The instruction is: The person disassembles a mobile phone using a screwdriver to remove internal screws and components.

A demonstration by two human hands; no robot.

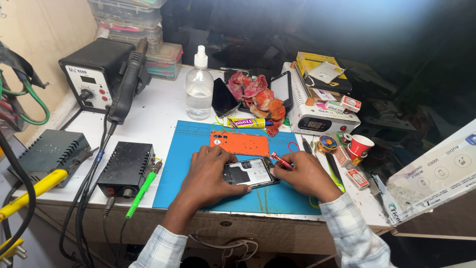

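Opened phone [249, 172]: flat on the blue mat [181, 164], mid-bench [158, 106], insides up. Our left hand [210, 173] lies spread over its left end, thumb along the near edge, likely pinning it steady. Our right hand [307, 174] is closed around a red-handled tool [281, 161], tip at the phone's right edge. Orange back cover [240, 143] sits just beyond. The tool's tip is too small to identify; the left palm hides part of the phone.
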